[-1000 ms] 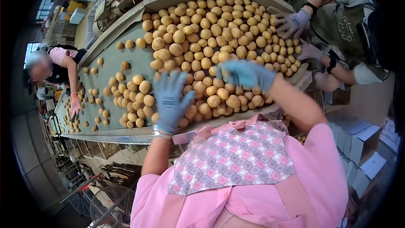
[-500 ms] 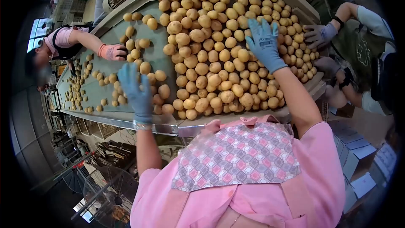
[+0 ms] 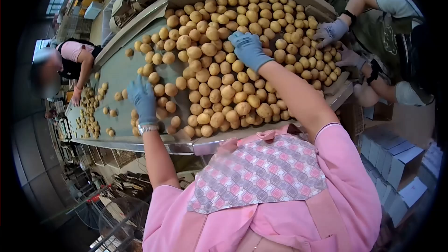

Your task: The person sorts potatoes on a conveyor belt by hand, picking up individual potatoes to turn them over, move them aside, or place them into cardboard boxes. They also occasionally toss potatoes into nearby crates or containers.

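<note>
A thick layer of round, tan potatoes [image 3: 214, 82] covers the right half of a sorting table, thinning to scattered ones on the green belt [image 3: 112, 60]. My right hand [image 3: 250, 50], in a blue glove, rests on top of the potatoes near the middle of the pile, its fingers extended and slightly bent over them. Whether a potato is under the palm is hidden. On the belt by the pile's left edge, my left hand [image 3: 142, 99], gloved in blue too, has its fingers apart beside several loose potatoes and holds none that I can see.
At the right end, a co-worker's gloved hands [image 3: 332, 31] touch the potatoes. Another person [image 3: 70, 60] leans over the far left of the belt. A metal edge [image 3: 182, 148] runs along my side. Cardboard boxes [image 3: 396, 163] stand at lower right.
My right hand has moved left across the pile, and potatoes have shifted left onto the belt. My left hand is slightly further left and lower. The person at far left has drawn their arm back.
</note>
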Demonstrator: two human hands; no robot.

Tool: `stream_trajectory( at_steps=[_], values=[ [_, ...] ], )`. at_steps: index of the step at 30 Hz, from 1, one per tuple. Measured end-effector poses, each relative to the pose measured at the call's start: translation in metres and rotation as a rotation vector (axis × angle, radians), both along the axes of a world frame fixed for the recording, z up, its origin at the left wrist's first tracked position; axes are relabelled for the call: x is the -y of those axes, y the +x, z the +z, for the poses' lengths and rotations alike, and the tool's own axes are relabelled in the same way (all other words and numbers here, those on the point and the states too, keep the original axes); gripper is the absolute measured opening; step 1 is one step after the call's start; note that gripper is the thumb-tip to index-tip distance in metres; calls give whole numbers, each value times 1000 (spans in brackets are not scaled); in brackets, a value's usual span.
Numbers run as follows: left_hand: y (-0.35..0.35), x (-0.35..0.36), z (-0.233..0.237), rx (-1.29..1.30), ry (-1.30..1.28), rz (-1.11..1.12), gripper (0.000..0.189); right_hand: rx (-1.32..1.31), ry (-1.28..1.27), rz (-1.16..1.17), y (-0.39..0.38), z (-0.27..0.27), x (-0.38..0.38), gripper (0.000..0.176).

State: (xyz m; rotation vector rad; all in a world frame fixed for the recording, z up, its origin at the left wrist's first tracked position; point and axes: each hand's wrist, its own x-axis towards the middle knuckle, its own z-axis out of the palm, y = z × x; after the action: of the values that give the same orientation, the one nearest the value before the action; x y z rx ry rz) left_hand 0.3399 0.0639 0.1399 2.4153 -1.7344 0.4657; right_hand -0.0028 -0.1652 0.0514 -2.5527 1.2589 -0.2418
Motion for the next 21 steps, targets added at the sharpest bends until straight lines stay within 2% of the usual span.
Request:
stream_trajectory(
  at_steps=[1, 2, 3, 5, 7, 8, 9, 10, 11, 12, 13, 14, 15, 16, 17, 18, 19, 21],
  values=[
    [-9, -3, 11, -21, -86, 104, 42, 251, -30, -6, -16, -9, 0, 26],
    [-24, -9, 17, -139, -143, 5, 42, 491, -69, 17, -32, -17, 1, 26],
    [-61, -11, 36, -258, -203, -91, 43, 591, -75, -8, -46, 0, -5, 30],
    [-116, -28, 47, -534, -93, -259, 49, 678, -67, 47, -69, 19, -24, 28],
    [-156, -40, 58, -380, 177, -396, 55, 405, 125, 392, -90, 37, -12, 29],
    [-152, -46, 49, -359, 281, -420, 60, 264, 240, 560, -98, 47, -14, 29],
    [-140, -46, 42, -317, 339, -417, 59, -96, 130, 387, -80, 86, 1, 25],
    [-125, -41, 39, -326, 321, -405, 57, 166, -409, 328, -82, 84, 26, 21],
    [-106, -32, 37, -329, 296, -388, 56, 460, -498, 310, -73, 82, 82, 48],
    [-77, -23, 31, -115, 280, -462, 53, 576, -403, 143, -69, 100, 115, 47],
    [-44, -18, 22, 83, 324, -417, 48, 544, -471, 88, -63, 100, 120, 46],
    [-13, -20, 6, -136, 100, -257, 46, 517, -541, 31, -56, 99, 126, 45],
    [3, -17, 11, 100, 106, -142, 45, 490, -610, -35, -49, 96, 131, 45],
    [26, -18, 7, -49, -20, -69, 45, 392, -374, 36, -46, 87, 118, 43],
    [42, -16, -1, -204, -150, -4, 45, 591, -436, 188, -49, 68, 102, 45],
    [33, -10, 5, -261, -189, -13, 46, 316, -408, 106, -50, 59, 80, 46],
    [9, -3, 21, -320, -230, -20, 47, 439, -527, 99, -58, 32, 77, 47],
    [-35, 20, 35, -331, -242, -67, 49, 369, -270, -136, -77, 7, 91, 46]
  ],
)
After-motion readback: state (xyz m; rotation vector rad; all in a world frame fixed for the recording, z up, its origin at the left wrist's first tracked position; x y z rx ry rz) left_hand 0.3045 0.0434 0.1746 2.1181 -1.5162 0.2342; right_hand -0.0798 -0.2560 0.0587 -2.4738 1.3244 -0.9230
